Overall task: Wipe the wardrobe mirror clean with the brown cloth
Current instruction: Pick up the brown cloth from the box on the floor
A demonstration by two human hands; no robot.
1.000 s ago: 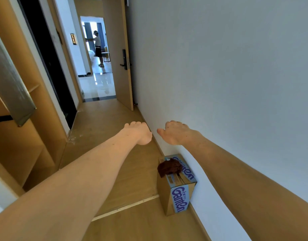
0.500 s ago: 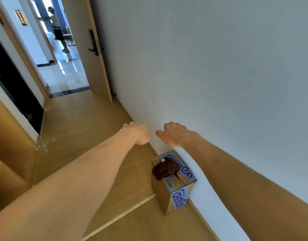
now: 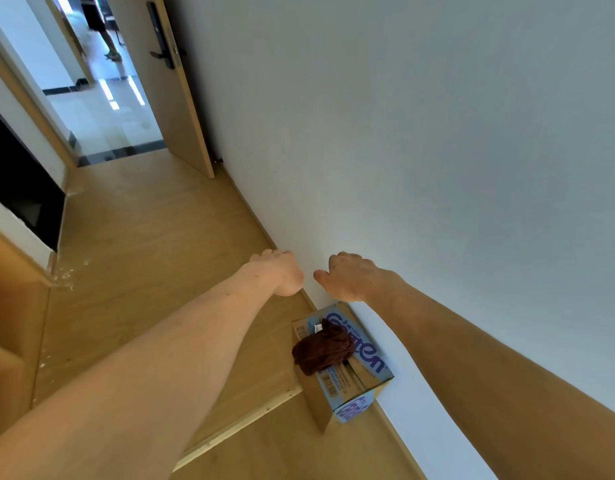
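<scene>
Both my arms are stretched straight out ahead of me, forearms bare, wrists dropped so the backs of the hands face up. My left hand [image 3: 276, 271] hangs with the fingers curled down and under; it holds nothing, but I cannot tell how far the fingers are closed. My right hand [image 3: 347, 277] is just beside it, a small gap between the two, thumb pointing toward the left hand, fingers bent loosely downward and empty.

Below and nearer to me than my hands sits the cardboard box [image 3: 337, 396], a plain brown carton with blue printed lettering and a barcode label, pushed against the white wall [image 3: 420, 150]. The brown cloth [image 3: 322, 349] lies on top of the box, a soft, fuzzy, dark brown heap, crumpled rather than folded, spilling over the box's left edge. Its longer side runs across the box top, from that edge toward the wall.

The box stands on a pale wooden floor [image 3: 153, 237]. Beyond it along the wall, a light wood door [image 3: 174, 98] with a dark handle stands open.
</scene>
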